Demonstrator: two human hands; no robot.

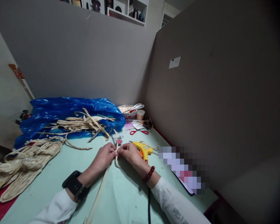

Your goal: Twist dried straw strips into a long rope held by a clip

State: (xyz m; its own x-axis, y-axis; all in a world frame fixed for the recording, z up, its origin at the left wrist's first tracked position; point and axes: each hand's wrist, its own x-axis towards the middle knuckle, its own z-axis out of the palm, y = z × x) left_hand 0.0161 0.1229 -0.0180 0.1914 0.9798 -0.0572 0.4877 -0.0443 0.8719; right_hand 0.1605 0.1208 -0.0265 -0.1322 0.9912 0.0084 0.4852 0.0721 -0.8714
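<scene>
My left hand [106, 155] and my right hand [130, 153] meet over the middle of the table, fingertips pinched close together. Between them runs a pale strip of dried plant fibre [116, 159], and both hands grip it. One long end of fibre [99, 193] trails from the hands toward the front edge. Just above my fingers a pink binder clip [119, 142] sits at the strip's upper part. Right beside my right hand lies a yellow hot glue gun [143, 148]. The exact crossing of the strips is hidden by my fingertips.
A blue plastic bag [70, 104] with loose fibre strips [81, 124] lies at the back left. Woven fibre soles [35, 158] rest at left. Red-handled scissors [139, 132], a basket [123, 109] and a small cup [140, 114] are at the back. A blurred-out flat device [182, 171] lies right.
</scene>
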